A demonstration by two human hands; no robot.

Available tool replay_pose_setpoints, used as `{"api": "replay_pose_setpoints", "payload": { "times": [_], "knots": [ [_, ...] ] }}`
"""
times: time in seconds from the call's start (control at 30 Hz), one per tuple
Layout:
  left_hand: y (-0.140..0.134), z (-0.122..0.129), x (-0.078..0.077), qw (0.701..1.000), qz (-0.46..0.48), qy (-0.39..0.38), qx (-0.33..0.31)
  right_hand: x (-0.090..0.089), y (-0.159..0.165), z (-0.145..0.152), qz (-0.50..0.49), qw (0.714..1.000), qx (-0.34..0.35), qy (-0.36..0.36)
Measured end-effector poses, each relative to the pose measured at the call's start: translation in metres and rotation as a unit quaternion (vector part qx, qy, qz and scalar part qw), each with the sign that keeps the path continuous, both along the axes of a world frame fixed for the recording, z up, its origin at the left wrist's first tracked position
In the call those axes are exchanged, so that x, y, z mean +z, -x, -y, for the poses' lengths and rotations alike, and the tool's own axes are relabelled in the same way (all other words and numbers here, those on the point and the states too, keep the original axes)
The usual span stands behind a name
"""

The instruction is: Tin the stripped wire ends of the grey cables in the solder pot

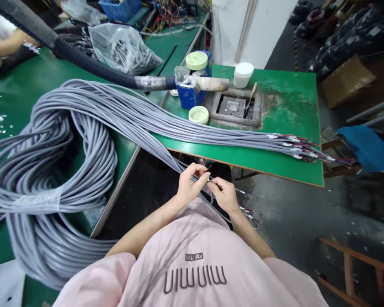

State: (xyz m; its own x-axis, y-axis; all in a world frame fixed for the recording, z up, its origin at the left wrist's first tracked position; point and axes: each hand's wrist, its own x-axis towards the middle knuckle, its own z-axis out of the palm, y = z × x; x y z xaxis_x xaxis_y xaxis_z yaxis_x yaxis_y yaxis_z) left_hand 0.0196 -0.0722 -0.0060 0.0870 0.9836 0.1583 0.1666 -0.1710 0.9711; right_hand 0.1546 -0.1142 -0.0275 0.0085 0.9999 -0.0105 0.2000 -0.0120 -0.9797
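Observation:
Just in front of my body, my left hand (191, 182) is closed in a pinch at the thin wire ends of a grey cable. Close beside it, my right hand (224, 194) has its fingers closed on the same cable, near a white sleeve at its end. A bundle of grey cables (166, 157) runs down to my hands from a large coil (92, 157) on the left. Other cable ends (251, 215) with coloured wires hang below my right hand. A second bundle (224, 137) lies across the green table, its stripped ends (297, 147) at the right.
A solder pot (233, 106) with a stick in it is set in the green table (288, 106). Near it are a white jar (243, 75), an open lid (199, 115), a blue box (190, 96) and a hose (115, 74). Another person's arm (9, 44) shows at upper left.

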Motion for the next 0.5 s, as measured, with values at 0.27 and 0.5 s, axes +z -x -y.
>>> {"api": "replay_pose_setpoints", "payload": {
  "times": [0.27, 0.5],
  "knots": [
    [-0.022, -0.012, -0.005, 0.994, 0.022, 0.103, 0.04, -0.008, -0.026, -0.009, 0.049, 0.997, 0.008, -0.066],
    [-0.028, -0.026, 0.009, 0.976, 0.07, 0.202, 0.047, -0.01, -0.036, -0.02, 0.075, 0.995, 0.028, -0.065]
  ]
}}
